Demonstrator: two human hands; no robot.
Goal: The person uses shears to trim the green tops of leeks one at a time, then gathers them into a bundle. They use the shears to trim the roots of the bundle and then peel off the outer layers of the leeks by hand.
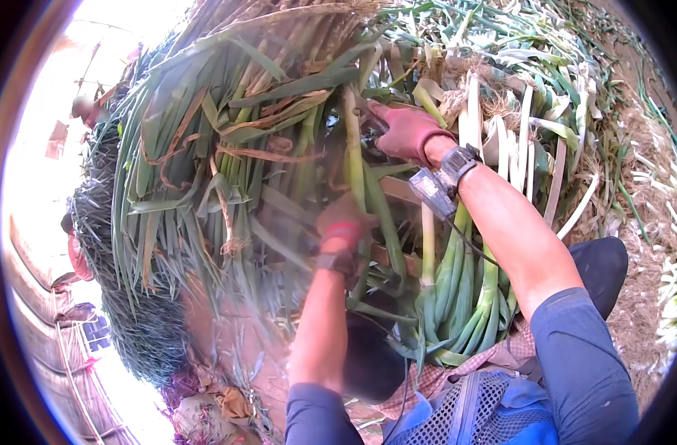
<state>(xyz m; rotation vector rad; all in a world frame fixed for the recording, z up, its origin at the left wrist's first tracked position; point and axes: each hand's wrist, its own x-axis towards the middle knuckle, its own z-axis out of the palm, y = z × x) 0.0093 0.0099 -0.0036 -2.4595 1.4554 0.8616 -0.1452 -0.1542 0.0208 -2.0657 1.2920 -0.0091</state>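
A long green onion (pixel 354 148) stands nearly upright in front of me, its pale stalk running down into green leaves. My left hand (pixel 344 220), in a red glove and blurred, is closed round its lower part. Close to the upper stalk, my right hand (pixel 407 130) has its index finger stretched toward it and the thumb apart; the other fingers are partly hidden. Stripped white onion stalks (pixel 520 144) lie just right of this hand. Several green onions (pixel 457 289) with leaves folded downward rest near my lap.
A large heap of untrimmed onions (pixel 197 148) rises at the left, leaves hanging down. Leafy trimmings (pixel 531 44) cover the back right. Roots and scraps (pixel 635 215) litter the right-hand ground. Wooden slats (pixel 398 189) show beneath my hands. Another person (pixel 77 252) is partly visible at far left.
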